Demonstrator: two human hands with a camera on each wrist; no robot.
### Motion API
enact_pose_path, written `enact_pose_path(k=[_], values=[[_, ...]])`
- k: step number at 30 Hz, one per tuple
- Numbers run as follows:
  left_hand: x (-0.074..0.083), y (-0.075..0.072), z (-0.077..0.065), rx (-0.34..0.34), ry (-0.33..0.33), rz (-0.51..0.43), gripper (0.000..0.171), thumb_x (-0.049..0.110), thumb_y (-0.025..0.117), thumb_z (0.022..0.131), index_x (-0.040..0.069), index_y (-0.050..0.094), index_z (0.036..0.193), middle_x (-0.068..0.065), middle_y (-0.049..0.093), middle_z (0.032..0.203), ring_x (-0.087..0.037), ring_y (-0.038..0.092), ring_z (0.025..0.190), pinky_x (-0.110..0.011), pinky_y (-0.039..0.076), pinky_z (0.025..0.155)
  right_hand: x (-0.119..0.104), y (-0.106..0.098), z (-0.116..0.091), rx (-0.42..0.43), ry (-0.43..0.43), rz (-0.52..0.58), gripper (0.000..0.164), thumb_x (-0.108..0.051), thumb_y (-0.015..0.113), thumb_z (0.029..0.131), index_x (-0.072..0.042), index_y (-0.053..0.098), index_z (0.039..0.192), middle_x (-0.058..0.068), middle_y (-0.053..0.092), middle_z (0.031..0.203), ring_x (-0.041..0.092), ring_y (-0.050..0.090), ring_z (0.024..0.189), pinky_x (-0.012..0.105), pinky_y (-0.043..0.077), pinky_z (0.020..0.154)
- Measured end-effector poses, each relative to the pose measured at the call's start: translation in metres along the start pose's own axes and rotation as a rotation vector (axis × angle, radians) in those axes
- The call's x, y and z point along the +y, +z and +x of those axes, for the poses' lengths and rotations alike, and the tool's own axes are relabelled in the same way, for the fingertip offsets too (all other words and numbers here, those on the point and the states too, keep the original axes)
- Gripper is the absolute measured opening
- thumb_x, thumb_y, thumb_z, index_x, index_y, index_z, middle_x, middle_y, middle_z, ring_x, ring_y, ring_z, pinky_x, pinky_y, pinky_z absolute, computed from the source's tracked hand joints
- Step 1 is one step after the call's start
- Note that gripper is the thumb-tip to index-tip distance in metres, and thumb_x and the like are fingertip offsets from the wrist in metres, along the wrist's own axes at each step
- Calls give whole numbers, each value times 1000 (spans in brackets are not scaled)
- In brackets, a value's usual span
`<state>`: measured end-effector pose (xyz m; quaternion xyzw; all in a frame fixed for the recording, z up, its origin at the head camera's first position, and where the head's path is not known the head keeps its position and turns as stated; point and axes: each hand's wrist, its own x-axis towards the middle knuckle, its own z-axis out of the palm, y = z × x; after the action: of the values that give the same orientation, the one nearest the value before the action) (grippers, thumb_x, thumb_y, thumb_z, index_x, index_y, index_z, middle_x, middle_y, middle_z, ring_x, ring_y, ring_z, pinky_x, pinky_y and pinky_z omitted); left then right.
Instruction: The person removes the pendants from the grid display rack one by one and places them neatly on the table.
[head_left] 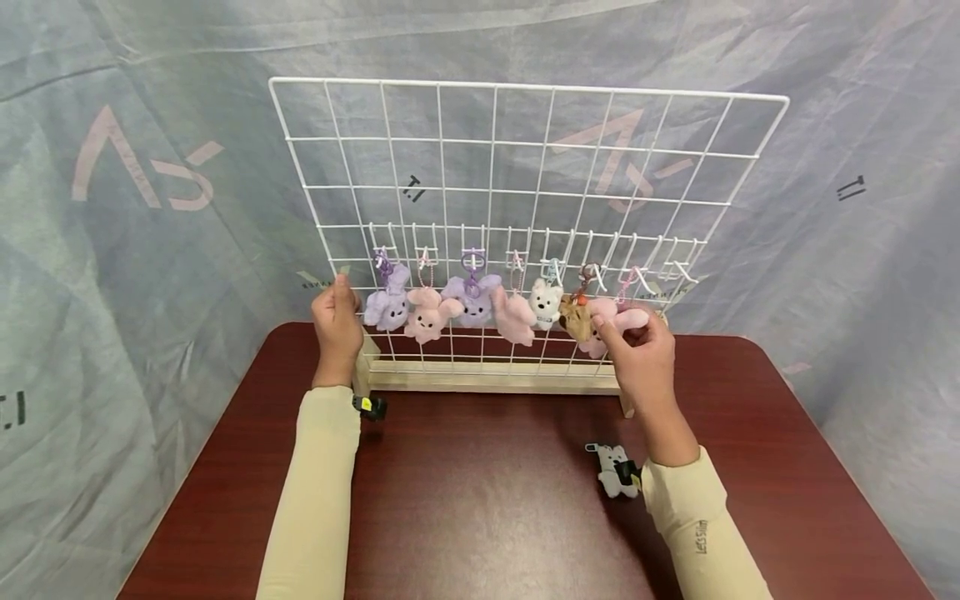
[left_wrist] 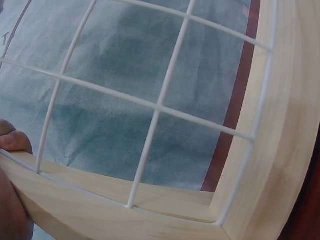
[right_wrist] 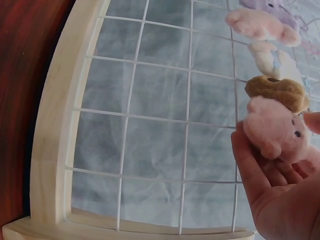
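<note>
A white wire grid (head_left: 467, 85) stands in a wooden frame (head_left: 487, 379). My left hand (head_left: 337, 321) grips the frame's left upright; in the left wrist view only a few fingers (left_wrist: 17, 141) show around the wood. My right hand (head_left: 647, 358) holds a pink plush bunny keychain (right_wrist: 270, 127), thumb in front and fingers behind. The bunny's pink chain (head_left: 632, 279) loops at a hook near the right end of the row. Beside it hang a brown plush keychain (head_left: 574, 319) and a white bear keychain (head_left: 546, 302).
Farther left hang a pink plush (head_left: 514, 318), two lilac bunnies (head_left: 474, 308) and another pink bunny (head_left: 427, 321). A white hook (head_left: 681, 271) is at the far right. Below my right forearm, a white plush keychain (head_left: 613, 471) lies on the reddish-brown table (head_left: 480, 500).
</note>
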<state>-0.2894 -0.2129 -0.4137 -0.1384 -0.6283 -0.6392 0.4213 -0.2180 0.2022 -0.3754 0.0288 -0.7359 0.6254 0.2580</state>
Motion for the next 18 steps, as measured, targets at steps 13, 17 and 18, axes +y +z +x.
enact_pose_path(k=[13, 17, 18], values=[[2, 0, 0, 5, 8, -12, 59, 17, 46, 112, -7, 28, 61, 12, 30, 54, -4, 27, 49, -23, 21, 54, -8, -7, 2, -150, -34, -29, 51, -5, 77, 94, -4, 59, 141, -9, 59, 84, 1, 57, 62, 17, 49, 53], [2, 1, 0, 7, 14, -9, 59, 17, 46, 112, -6, 27, 60, 13, 29, 54, -4, 25, 48, -23, 20, 54, -10, -9, 2, -189, -62, -25, 52, -3, 75, 95, -8, 58, 144, -8, 59, 82, 1, 58, 62, 17, 50, 53], [2, 1, 0, 5, 15, -10, 60, 17, 46, 112, -6, 27, 60, 13, 29, 54, -4, 25, 48, -23, 20, 54, -10, -9, 2, -195, -69, -22, 52, -4, 74, 96, -9, 58, 145, -7, 59, 81, 1, 58, 61, 18, 50, 52]])
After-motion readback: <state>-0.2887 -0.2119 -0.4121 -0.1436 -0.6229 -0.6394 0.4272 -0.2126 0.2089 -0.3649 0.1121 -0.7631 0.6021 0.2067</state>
